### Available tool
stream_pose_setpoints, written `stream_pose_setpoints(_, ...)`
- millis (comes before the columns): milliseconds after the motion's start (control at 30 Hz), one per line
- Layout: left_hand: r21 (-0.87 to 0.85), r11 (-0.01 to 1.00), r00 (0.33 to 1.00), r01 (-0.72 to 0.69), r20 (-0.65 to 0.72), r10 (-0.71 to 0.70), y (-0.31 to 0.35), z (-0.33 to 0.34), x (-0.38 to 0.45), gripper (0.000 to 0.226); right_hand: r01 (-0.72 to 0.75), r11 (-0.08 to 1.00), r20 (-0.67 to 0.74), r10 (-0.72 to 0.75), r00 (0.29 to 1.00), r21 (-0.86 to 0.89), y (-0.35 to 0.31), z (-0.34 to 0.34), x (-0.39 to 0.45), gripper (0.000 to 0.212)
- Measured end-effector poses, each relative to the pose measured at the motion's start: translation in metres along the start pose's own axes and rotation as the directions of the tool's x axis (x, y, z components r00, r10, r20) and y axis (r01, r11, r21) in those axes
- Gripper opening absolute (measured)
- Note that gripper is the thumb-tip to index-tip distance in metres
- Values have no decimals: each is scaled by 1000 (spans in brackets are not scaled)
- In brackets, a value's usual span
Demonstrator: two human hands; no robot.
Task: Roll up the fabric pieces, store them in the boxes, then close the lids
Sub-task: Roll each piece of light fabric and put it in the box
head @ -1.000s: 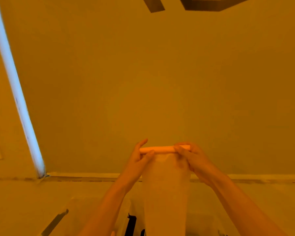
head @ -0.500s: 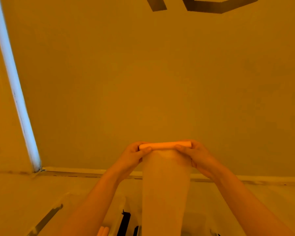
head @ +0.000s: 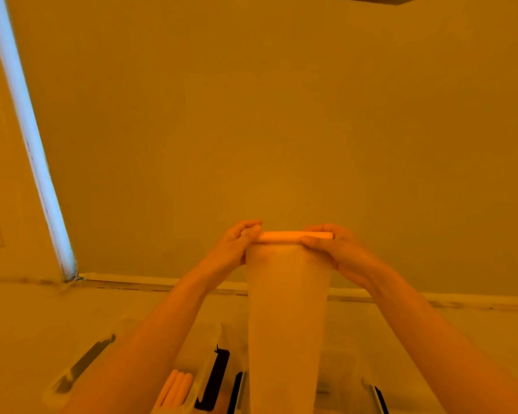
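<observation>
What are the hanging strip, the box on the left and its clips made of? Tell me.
Hanging strip: seems a soft, matte fabric; it drapes limp below the rolled top that both hands grip. Box on the left: looks like clear, glossy plastic, since the finished rolls show through its wall. Clips: probably hard black plastic; dull sheen.

Everything is washed in amber light. The fabric (head: 287,309) looks pale, plain and unpatterned, its rolled top edge brighter orange. Near left, stored rolls (head: 175,388) glow orange beside black latches (head: 217,375). A pale blue strip (head: 30,138) runs far left.
</observation>
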State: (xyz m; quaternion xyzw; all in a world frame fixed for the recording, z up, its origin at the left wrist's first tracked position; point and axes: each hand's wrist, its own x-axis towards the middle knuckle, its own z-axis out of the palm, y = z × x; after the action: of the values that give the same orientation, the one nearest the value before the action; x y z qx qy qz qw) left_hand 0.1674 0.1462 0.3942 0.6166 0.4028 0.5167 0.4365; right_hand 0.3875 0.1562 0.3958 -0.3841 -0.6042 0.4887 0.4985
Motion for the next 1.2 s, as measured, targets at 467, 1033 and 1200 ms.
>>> stream_pose_setpoints(467,26,996,996,-86,17,85,1,-1,-10,23,-19,1000,-51,19,999,-12,3,2,-5,12)
stream_pose_setpoints(1033,61,997,998,-48,41,45,-10,-2,-7,13,-22,1000,54,21,998,18,1,-2,-4,5)
stream_pose_setpoints(1200,-230,973,999,33,34,-26,-9,8,-6,28,-3,990,-25,6,1000,143,-1,1,-2,10)
